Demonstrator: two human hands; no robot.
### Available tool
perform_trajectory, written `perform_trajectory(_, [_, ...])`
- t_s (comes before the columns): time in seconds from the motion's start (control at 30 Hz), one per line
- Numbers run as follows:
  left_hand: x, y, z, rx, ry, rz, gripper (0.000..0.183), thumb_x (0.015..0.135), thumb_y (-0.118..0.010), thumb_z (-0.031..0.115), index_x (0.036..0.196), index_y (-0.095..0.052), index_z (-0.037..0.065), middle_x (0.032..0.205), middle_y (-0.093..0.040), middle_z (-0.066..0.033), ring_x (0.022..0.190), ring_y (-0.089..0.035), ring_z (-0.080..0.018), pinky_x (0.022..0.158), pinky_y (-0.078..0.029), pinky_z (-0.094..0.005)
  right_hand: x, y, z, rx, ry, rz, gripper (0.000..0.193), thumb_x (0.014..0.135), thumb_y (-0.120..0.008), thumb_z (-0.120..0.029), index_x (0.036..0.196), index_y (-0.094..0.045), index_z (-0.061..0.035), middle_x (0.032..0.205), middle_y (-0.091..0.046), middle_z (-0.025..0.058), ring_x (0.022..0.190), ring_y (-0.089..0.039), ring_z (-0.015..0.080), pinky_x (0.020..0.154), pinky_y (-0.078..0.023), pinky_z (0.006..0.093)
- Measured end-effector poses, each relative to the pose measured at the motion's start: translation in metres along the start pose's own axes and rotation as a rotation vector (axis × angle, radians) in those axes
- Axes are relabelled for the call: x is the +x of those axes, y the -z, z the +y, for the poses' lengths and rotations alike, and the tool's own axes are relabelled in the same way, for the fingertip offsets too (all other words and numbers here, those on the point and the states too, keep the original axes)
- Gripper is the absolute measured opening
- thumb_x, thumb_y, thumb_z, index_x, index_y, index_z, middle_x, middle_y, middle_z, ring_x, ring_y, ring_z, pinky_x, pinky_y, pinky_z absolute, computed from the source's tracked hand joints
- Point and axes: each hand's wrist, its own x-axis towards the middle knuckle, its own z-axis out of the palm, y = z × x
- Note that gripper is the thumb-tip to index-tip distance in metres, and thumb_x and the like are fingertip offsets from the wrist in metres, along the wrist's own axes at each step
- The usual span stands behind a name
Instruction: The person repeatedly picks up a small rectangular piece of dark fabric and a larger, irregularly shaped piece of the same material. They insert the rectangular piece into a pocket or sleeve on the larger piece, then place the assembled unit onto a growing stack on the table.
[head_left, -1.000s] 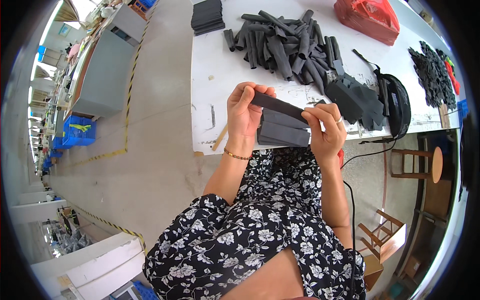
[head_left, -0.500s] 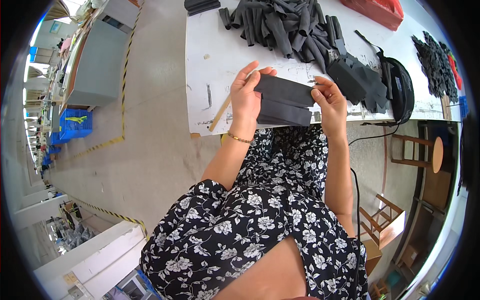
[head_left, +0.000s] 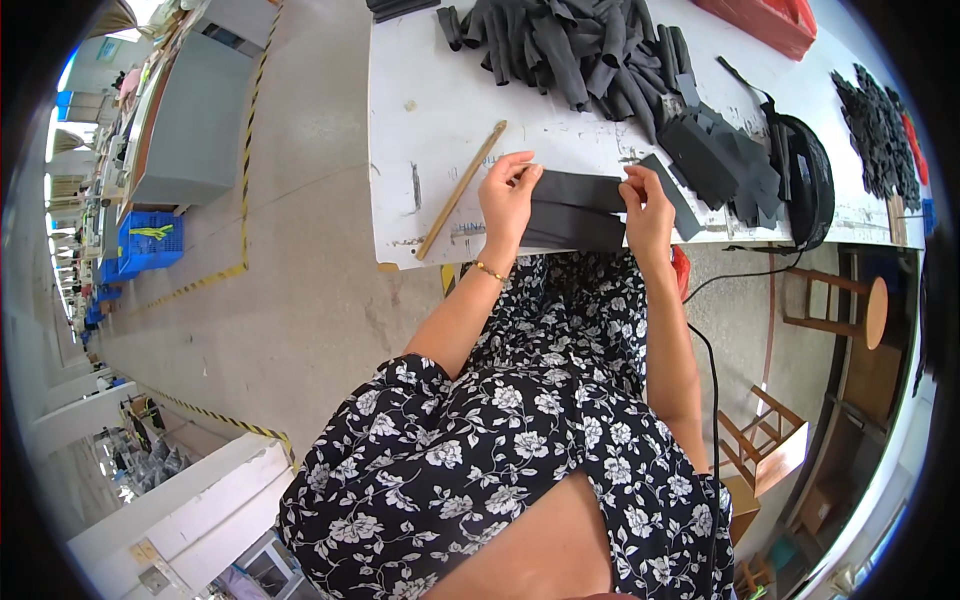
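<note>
A dark grey fabric strip point(head_left: 583, 190) is stretched level between my hands, just over the near edge of the table. Its left end is pinched by my left hand point(head_left: 508, 205), thumb against fingers; my right hand point(head_left: 648, 210) pinches the other end the same way. Directly below it lies another dark strip point(head_left: 575, 230) by the table's front edge, partly covered by my hands. To the right of my right hand, a flat dark piece point(head_left: 672, 197) lies slanted on the tabletop. A thin wooden stick point(head_left: 462, 190) rests left of my left hand.
On the white table point(head_left: 410, 140), a heap of rolled dark pieces point(head_left: 570, 50) lies at the back. Flat dark pieces point(head_left: 715, 160) and a black bag point(head_left: 805, 180) sit to the right, with a red package point(head_left: 775, 25) beyond. A wooden stool point(head_left: 850, 305) stands at right.
Both hands have come down a little toward the table edge with the strip. The wooden stick and the slanted piece by my right hand now show more fully.
</note>
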Motion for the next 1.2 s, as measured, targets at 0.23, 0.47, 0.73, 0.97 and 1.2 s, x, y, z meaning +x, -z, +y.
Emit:
perform_trajectory(0.23, [0.116,0.015,-0.004,0.048,-0.113,0.256,0.019,0.089,-0.068,0.016,0.095,-0.069,-0.002,0.08,-0.066,-0.0041,0.067,-0.055,-0.007,0.057,-0.042,-0.023,-0.001,0.039,0.031,-0.619,0.227,0.204,0.029,0.085,-0.069,-0.01,0.113,-0.062,-0.0036,0.107,-0.064,0.0158,0.104,-0.057,0.0335,0.088,-0.045,0.0442])
perform_trajectory(0.47, [0.24,-0.025,-0.039,0.31,0.01,0.121,0.022,0.084,-0.069,0.018,0.092,-0.072,-0.002,0.078,-0.07,-0.0112,0.068,-0.064,-0.0216,0.065,-0.048,-0.0336,-0.009,0.038,0.062,-1.188,0.264,-0.047,0.026,0.085,-0.061,-0.014,0.106,-0.06,0.0016,0.102,-0.059,0.0135,0.099,-0.055,0.0312,0.082,-0.047,0.0409])
perform_trajectory(0.73, [0.204,-0.021,-0.025,-0.208,0.286,0.062,0.025,0.08,-0.076,0.017,0.093,-0.069,-0.003,0.082,-0.067,-0.0077,0.065,-0.061,-0.0138,0.058,-0.047,-0.0274,0.007,0.051,0.043,-1.084,0.309,-0.052,0.025,0.085,-0.062,-0.015,0.101,-0.062,0.0043,0.097,-0.06,0.0129,0.094,-0.057,0.0283,0.077,-0.05,0.038])
perform_trajectory(0.97, [0.131,0.012,0.005,-0.579,0.476,-0.166,0.031,0.096,-0.056,0.009,0.114,-0.047,-0.014,0.108,-0.064,-0.0249,0.091,-0.068,-0.038,0.08,-0.06,-0.045,0.003,0.028,0.053,-1.272,0.316,-0.124,0.019,0.08,-0.064,-0.012,0.095,-0.064,0.0008,0.099,-0.063,0.0138,0.094,-0.058,0.0271,0.079,-0.051,0.0365])
perform_trajectory(1.2, [0.09,0.022,0.017,-0.843,0.632,-0.308,0.027,0.099,-0.045,0.001,0.122,-0.045,-0.012,0.125,-0.055,-0.0239,0.124,-0.052,-0.041,0.106,-0.048,-0.0525,-0.014,0.038,0.044,-0.96,0.225,-0.131,0.038,0.088,-0.062,-0.019,0.117,-0.055,0.0049,0.122,-0.053,0.0187,0.11,-0.052,0.0349,0.09,-0.048,0.0435])
